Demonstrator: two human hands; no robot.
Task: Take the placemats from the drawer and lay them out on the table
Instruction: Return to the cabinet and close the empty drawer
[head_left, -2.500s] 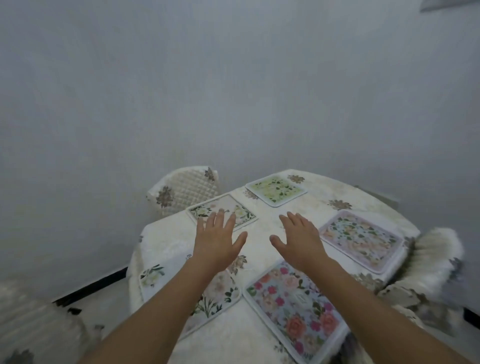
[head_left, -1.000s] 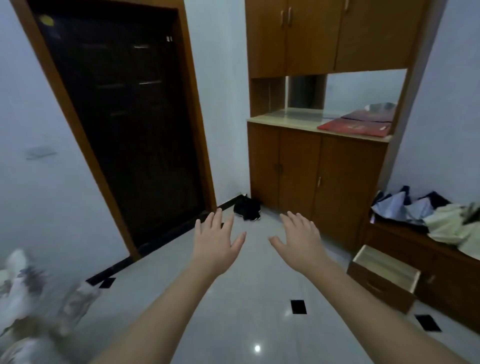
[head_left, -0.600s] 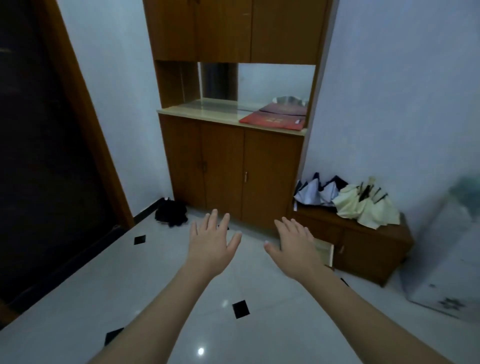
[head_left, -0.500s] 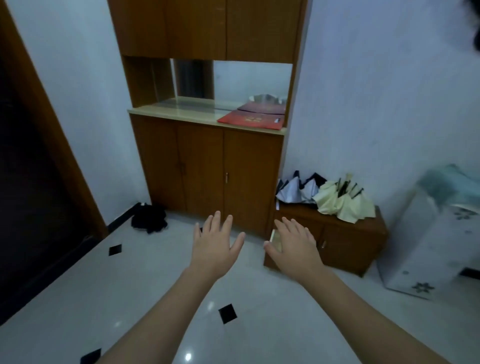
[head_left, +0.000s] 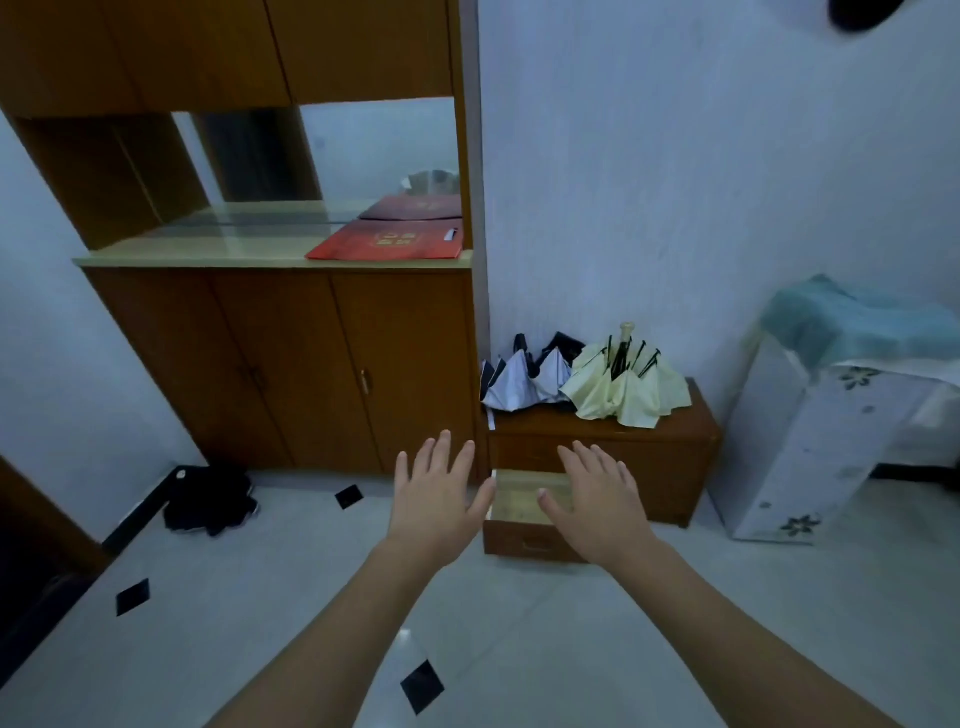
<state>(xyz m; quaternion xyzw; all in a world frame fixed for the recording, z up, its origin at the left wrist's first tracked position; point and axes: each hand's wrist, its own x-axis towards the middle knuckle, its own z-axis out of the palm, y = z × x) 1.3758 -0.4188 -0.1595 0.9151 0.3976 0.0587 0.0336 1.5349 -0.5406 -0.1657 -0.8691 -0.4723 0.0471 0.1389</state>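
Observation:
A low wooden chest (head_left: 675, 447) stands against the wall ahead, and its bottom drawer (head_left: 524, 540) is pulled out over the floor. The part of the drawer's pale inside that shows between my hands holds nothing I can see. My left hand (head_left: 434, 499) and my right hand (head_left: 597, 501) are stretched out in front of me, palms down, fingers straight and spread. Both hands hold nothing. The table and the placemats are out of view.
Two folded umbrellas, one white and black (head_left: 524, 382) and one pale yellow (head_left: 626, 387), lie on the chest. A tall wooden cupboard (head_left: 291, 364) with a red folder (head_left: 389, 241) stands left. A covered white appliance (head_left: 831, 415) stands right. A dark bundle (head_left: 208, 499) lies on the tiled floor.
My view has swung from the table with its laid placemats, past the dark door, to the low chest and its pulled-out drawer. My hands have stayed held out, spread and holding nothing.

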